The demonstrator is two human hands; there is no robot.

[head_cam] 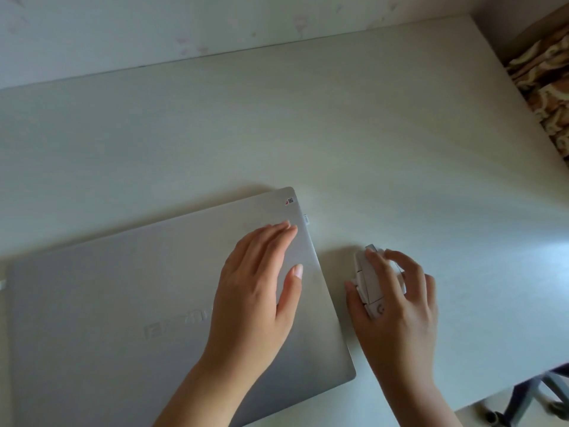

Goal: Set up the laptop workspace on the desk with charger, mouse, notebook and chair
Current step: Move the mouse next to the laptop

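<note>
A silver laptop [123, 303] lies closed on the pale desk [338, 124], near the front edge and slightly turned. My left hand [255, 291] rests flat on the lid's right side, fingers together, holding nothing. Just right of the laptop sits a white mouse [368, 283] on the desk, and my right hand [397, 306] is cupped over it with fingers around its sides. A small white piece [2, 285] shows at the laptop's left edge; I cannot tell what it is. No notebook is in view.
A pale wall [184, 26] runs along the desk's far edge. Patterned brown fabric [548, 87] lies beyond the desk's right end. Dark chair legs with casters [529, 399] show below the desk's front right corner.
</note>
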